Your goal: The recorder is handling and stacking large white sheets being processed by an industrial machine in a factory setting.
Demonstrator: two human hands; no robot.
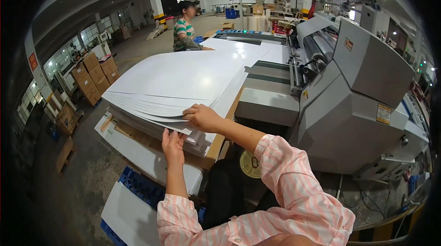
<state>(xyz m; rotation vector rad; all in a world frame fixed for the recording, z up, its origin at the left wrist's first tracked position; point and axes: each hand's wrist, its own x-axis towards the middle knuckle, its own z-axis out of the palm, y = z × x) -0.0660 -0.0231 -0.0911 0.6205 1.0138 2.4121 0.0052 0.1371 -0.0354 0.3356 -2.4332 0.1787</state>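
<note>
A wide factory hall with a grey concrete floor (69, 200) leaves open room at nine o'clock, where brown cardboard boxes (94, 78) are stacked near the windows. A grey metal machine (358, 94) fills the three o'clock side, its rollers close to the far end of the paper. In the middle lies a thick stack of paper sheets (179, 78) (large, white, smooth, slightly glossy), its long axis running from seven o'clock toward one o'clock, the near edges fanned out and overhanging a wooden pallet (138, 135). The right hand (202, 117) pinches the top sheets at the near edge, fingers curled. The left hand (172, 147) presses flat and open against the stack's near side. At twelve o'clock a person in a striped shirt (183, 32) stands by the far corner.
</note>
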